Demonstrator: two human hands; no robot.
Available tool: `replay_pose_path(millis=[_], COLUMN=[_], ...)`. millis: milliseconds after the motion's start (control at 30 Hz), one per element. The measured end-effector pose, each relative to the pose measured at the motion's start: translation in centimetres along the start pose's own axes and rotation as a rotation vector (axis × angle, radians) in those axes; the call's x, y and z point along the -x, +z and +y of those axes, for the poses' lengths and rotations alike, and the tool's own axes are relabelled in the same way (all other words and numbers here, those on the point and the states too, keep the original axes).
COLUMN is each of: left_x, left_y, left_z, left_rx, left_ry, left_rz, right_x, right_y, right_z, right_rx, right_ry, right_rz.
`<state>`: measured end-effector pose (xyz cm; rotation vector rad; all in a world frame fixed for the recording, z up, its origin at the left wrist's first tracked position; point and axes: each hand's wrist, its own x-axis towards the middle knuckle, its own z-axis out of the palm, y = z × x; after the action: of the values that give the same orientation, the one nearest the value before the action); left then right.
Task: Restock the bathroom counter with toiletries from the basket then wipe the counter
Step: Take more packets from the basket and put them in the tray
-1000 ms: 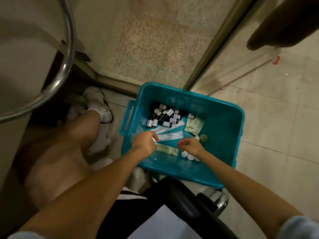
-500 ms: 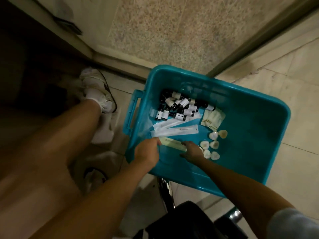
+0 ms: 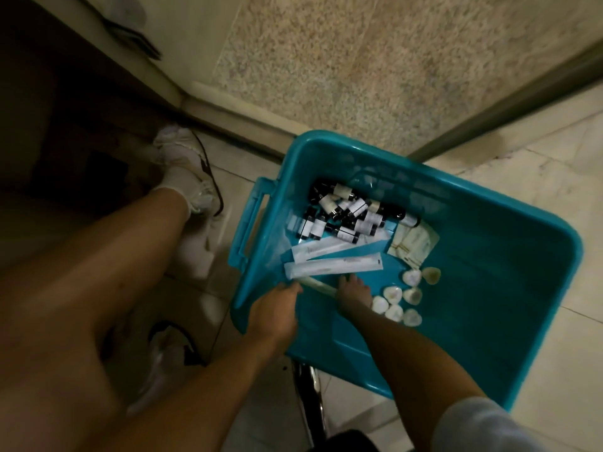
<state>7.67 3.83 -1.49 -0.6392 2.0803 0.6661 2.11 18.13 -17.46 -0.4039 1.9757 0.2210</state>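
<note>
Tiled bathroom floor, teal basket (image 3: 538, 256). Both hands inside: left hand (image 3: 277, 309) and right hand (image 3: 354, 293) pinching 1 pale sachet (image 3: 321, 285) near front-left corner, now lifted slightly. Beyond: wrapped sticks (image 3: 336, 265), bottles (image 3: 352, 216), soaps (image 3: 399, 298). Restocking barely begun.

1. Teal plastic basket (image 3: 489, 288), side handle at its left, standing on a pale tiled floor (image 3: 554, 151).
2. Small dark bottles (image 3: 352, 216) with white labels, heaped at the far inner corner.
3. Long white sachets (image 3: 336, 267), two, lying just below the bottles.
4. Flat cream packets (image 3: 416, 244), right of the bottles.
5. Heart-shaped soaps (image 3: 401, 298), clustered near the right hand (image 3: 354, 296).
6. Pale slim packet (image 3: 321, 286), touched at either end by the left hand (image 3: 275, 316) and the right hand; grip unclear.
</note>
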Motion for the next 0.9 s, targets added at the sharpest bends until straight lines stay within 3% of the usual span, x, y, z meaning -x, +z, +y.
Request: replay_pose_path(millis=[133, 233, 367, 500, 600, 900], left_x=[-0.1, -0.6, -1.7, -1.8, -0.7, 2.8], left_y=[0.2, 0.9, 2.2, 2.9, 2.0, -2.2], left_z=[0.1, 1.2, 2.0, 2.0, 3.2, 5.5], left_rx=[0.064, 0.334, 0.824, 1.052, 1.265, 1.391], left_ry=[-0.055, -0.208, -0.491, -0.607, -0.602, -0.323], left_rz=[-0.007, -0.002, -0.016, -0.005, 0.034, 0.206], right_x=[0.9, 1.7, 3.6, 7.3, 9.5, 14.1], right_y=[0.4, 0.0, -1.1, -3.5, -4.9, -8.4], right_z=[-0.2, 0.8, 2.5, 2.7, 2.2, -1.1], right_rx=[-0.024, -0.196, -0.704, -1.186, -1.354, -1.549], right_ry=[-0.015, -0.082, -0.235, -0.295, -0.355, -0.410], right_rz=[0.069, 0.059, -0.014, -0.053, -0.056, 0.080])
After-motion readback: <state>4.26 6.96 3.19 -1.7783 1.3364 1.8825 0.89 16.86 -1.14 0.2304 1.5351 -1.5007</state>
